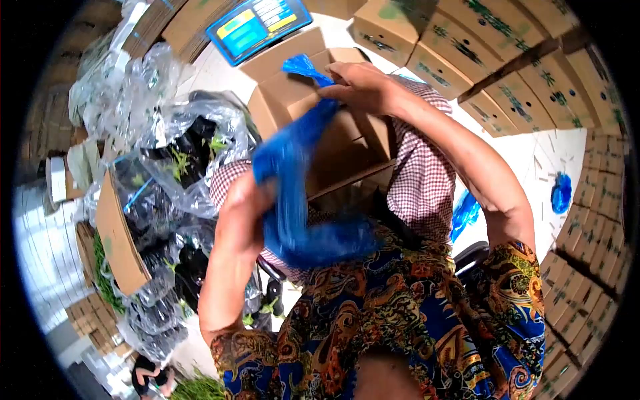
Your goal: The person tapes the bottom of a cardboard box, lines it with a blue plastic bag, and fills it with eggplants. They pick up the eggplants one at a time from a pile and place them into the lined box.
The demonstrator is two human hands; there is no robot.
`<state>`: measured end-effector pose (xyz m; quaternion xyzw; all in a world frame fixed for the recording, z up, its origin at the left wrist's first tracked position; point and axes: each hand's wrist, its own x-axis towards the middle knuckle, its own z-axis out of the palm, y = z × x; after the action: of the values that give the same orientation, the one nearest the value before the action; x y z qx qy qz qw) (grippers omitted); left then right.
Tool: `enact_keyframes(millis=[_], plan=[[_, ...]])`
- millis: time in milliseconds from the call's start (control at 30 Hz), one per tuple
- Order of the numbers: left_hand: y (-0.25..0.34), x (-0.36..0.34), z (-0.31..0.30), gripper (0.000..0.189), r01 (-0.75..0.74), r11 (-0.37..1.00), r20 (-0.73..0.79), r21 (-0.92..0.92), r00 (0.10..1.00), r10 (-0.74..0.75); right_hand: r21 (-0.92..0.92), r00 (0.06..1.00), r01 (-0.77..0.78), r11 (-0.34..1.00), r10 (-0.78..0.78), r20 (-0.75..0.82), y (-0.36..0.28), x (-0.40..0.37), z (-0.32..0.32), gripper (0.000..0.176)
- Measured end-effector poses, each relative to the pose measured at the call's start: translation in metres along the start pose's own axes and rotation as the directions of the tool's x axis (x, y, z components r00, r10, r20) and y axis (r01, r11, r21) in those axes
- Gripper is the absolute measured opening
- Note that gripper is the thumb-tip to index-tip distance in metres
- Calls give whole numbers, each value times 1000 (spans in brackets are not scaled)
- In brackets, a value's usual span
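A length of blue plastic (293, 160) stretches between my two hands, and its lower part is smeared by motion. My left hand (247, 200), blurred, is closed round its left side. With fingers pressed together, my right hand (360, 87) grips the upper part, and a crumpled end sticks out past the fingertips. Below the plastic, between my checked-cloth-covered knees, stands an open cardboard box (267, 110) with its flaps raised. Part of its inside is hidden by the plastic and my right hand.
Clear plastic bags with green plants (180, 163) lie at left beside a cardboard flap (120, 233). A blue-and-yellow printed item (260, 27) is beyond the box. Stacked cartons (520, 100) line the right. Blue plastic (561, 193) lies on the floor. Another person (148, 377) is at lower left.
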<state>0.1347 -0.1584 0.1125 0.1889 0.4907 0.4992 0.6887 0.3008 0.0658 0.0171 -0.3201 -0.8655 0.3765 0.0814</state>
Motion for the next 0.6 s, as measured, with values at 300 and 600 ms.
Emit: enact_keyframes(millis=[300, 600], plan=[[-7, 112, -25, 33, -74, 972, -162, -224, 986, 37, 631, 955, -124, 766, -80, 285, -61, -95, 29, 44], [-44, 97, -16, 64, -68, 965, 20, 252, 998, 65, 969, 912, -242, 58, 354, 207, -39, -93, 31, 22]])
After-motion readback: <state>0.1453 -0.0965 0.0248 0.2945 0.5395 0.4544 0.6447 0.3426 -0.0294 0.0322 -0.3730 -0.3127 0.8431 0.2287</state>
